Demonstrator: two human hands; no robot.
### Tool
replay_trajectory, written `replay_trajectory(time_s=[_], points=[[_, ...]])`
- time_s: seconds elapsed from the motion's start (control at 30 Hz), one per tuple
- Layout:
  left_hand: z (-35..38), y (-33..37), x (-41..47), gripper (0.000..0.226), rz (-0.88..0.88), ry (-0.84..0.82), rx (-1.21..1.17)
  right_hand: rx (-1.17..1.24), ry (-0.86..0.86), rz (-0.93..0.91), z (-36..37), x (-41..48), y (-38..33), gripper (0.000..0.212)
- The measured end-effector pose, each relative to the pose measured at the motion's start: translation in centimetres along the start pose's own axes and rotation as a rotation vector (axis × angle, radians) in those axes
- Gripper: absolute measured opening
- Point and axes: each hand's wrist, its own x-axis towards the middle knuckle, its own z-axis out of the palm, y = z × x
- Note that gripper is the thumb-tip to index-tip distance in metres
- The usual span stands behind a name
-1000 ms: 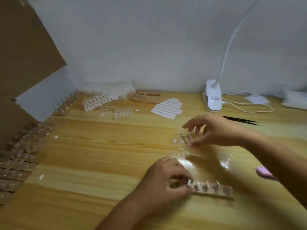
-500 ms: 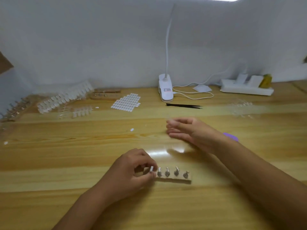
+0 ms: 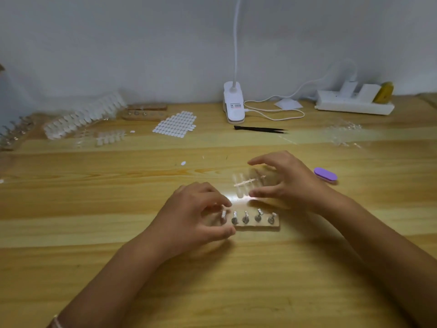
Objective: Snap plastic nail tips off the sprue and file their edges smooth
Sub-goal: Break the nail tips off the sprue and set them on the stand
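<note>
Right hand (image 3: 286, 183), flat half a second ago, now arches half open over the sprue (image 3: 248, 183), near the file (image 3: 325, 174); grip unconfirmed. Left hand (image 3: 196, 214) still pinches the end peg (image 3: 223, 215) of the holder (image 3: 260, 226). Snapping appears imminent.

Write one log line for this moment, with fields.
left hand: grips peg block | right hand: holds nail-tip sprue | purple file: on table

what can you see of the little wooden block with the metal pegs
The wooden block is a pale, flat strip lying on the table, long side running left to right. Five metal pegs stand in a row on top, slightly tilted. The left hand grips its left end, fingers at the leftmost peg.
</note>
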Motion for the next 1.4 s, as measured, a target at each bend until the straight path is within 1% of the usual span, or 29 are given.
replay_trajectory(time_s=[0.07, 0.13, 0.2, 0.23, 0.33, 0.47, 0.57, 0.77, 0.9, 1.0, 1.07, 1.2, 1.3, 1.4], points=[[-0.4, 0.0, 0.2, 0.064, -0.007, -0.012, 0.055, 0.028, -0.015, -0.036, -1.1, -0.3, 0.5, 0.052], [-0.3, 0.2, 0.5, 0.079, 0.019, -0.018, 0.084, -0.013, -0.064, -0.066, -1.9, -0.5, 1.1, 0.038], [0.0, 0.4, 1.1, 0.088, 0.048, -0.046, 0.096, -0.038, -0.089, -0.108, -1.9, -0.6, 1.3, 0.024], [0.2, 0.5, 1.3, 0.09, 0.052, -0.062, 0.093, -0.042, -0.076, -0.138, -1.7, -0.7, 1.3, 0.02], [0.7, 0.1, 1.8, 0.095, 0.057, -0.084, 0.099, -0.009, 0.027, -0.211, -0.8, -0.8, 1.3, 0.018], [1.0, -0.7, 1.8, 0.095, 0.063, -0.069, 0.072, -0.01, 0.125, -0.264, 0.3, -1.0, 1.4, 0.017], [1.3, -1.0, 1.9, 0.087, 0.05, -0.031, 0.025, 0.002, 0.132, -0.281, 0.6, -1.1, 1.2, 0.013], [1.6, -1.2, 1.7, 0.084, 0.078, -0.004, -0.001, 0.154, 0.181, -0.153, 1.0, -0.9, 1.2, 0.018], [1.4, -1.2, 1.7, 0.081, 0.088, -0.01, 0.015, -0.037, 0.203, -0.18, 1.7, -0.7, 0.9, 0.011], [1.3, -1.1, 1.7, 0.076, 0.099, 0.005, 0.036, -0.032, 0.187, -0.148, 1.4, -0.7, 1.0, 0.009], [1.4, -1.1, 1.6, 0.075, 0.11, 0.018, 0.053, 0.003, 0.143, -0.131, 1.2, -0.9, 1.2, 0.009], [1.4, -1.2, 1.5, 0.079, 0.12, 0.024, 0.054, -0.006, 0.129, -0.165, 1.1, -1.3, 1.4, 0.007], [1.4, -1.2, 1.6, 0.081, 0.112, 0.02, 0.018, -0.067, 0.163, -0.178, 1.1, -1.4, 1.5, 0.011], [1.5, -1.2, 1.6, 0.08, 0.11, 0.023, 0.009, -0.159, 0.183, -0.25, 1.1, -1.4, 1.5, 0.005]])
